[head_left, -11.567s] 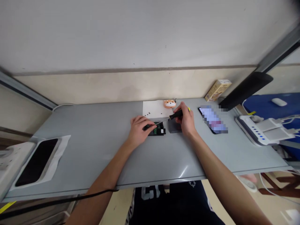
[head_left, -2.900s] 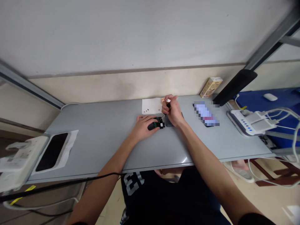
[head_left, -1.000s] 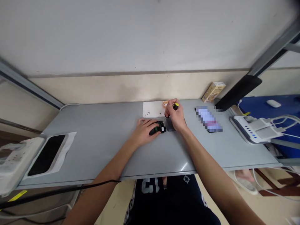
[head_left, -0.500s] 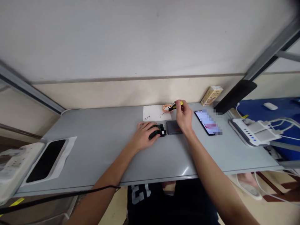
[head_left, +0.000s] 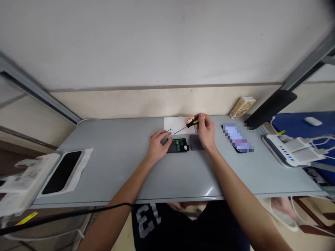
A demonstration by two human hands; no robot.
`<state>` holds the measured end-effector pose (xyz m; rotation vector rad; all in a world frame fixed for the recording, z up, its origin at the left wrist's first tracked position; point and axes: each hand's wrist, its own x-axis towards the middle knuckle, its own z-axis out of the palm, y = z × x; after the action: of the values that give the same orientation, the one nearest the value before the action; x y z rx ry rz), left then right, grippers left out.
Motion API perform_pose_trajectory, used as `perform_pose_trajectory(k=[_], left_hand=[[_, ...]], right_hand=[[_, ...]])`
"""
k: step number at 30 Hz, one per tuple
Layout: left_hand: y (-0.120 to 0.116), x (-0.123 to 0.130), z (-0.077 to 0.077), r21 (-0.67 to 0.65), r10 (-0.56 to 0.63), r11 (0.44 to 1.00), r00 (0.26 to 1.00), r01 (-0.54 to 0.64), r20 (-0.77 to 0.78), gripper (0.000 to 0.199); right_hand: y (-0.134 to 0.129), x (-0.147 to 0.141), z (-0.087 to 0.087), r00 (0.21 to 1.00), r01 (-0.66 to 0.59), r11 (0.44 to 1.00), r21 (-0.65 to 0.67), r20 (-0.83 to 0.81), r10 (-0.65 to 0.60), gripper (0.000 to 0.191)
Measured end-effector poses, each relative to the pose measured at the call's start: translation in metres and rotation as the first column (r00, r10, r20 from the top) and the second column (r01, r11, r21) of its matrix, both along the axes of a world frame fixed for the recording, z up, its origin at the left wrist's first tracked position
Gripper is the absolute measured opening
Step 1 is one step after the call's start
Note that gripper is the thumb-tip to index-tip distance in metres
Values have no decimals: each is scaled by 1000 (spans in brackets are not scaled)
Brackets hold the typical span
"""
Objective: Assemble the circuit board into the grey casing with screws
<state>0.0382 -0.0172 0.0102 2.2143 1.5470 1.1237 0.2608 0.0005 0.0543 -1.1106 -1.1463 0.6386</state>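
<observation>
A black-and-yellow screwdriver (head_left: pixel 193 122) is gripped in my right hand (head_left: pixel 206 129), its tip pointing down-left over a white paper (head_left: pixel 180 121). Small dark screws (head_left: pixel 170 129) lie on that paper. My left hand (head_left: pixel 158 144) is at the left end of a dark casing with a green circuit board (head_left: pixel 179 144), thumb and forefinger near its upper left corner. Whether the fingers pinch anything cannot be made out. Beside the board, partly behind my right hand, rests a dark grey box-like cover (head_left: pixel 195 142).
Right of my hands are a lit phone (head_left: pixel 237 138), a carton (head_left: pixel 242 107), a black upright object (head_left: pixel 272 108) and a white power strip (head_left: pixel 281 151) with chargers. On the left, a dark phone (head_left: pixel 62 172) lies near another power strip (head_left: pixel 39 174). A black cable crosses the lower left.
The screwdriver tip has moved left across the paper. My left hand has drawn back from over the circuit board towards its left end, uncovering more of it. The view has shifted slightly.
</observation>
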Motion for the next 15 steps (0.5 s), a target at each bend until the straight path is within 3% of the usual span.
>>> perform_pose_trajectory(k=[4, 15], left_hand=[[1, 1, -2, -19, 15, 1000, 1000, -15, 6, 14], [1, 0, -5, -5, 16, 1000, 1000, -16, -7, 7]], right_hand=[[-4, -9, 1, 997, -64, 998, -10, -49, 64, 48], [-3, -13, -3, 994, -85, 996, -39, -78, 82, 49]])
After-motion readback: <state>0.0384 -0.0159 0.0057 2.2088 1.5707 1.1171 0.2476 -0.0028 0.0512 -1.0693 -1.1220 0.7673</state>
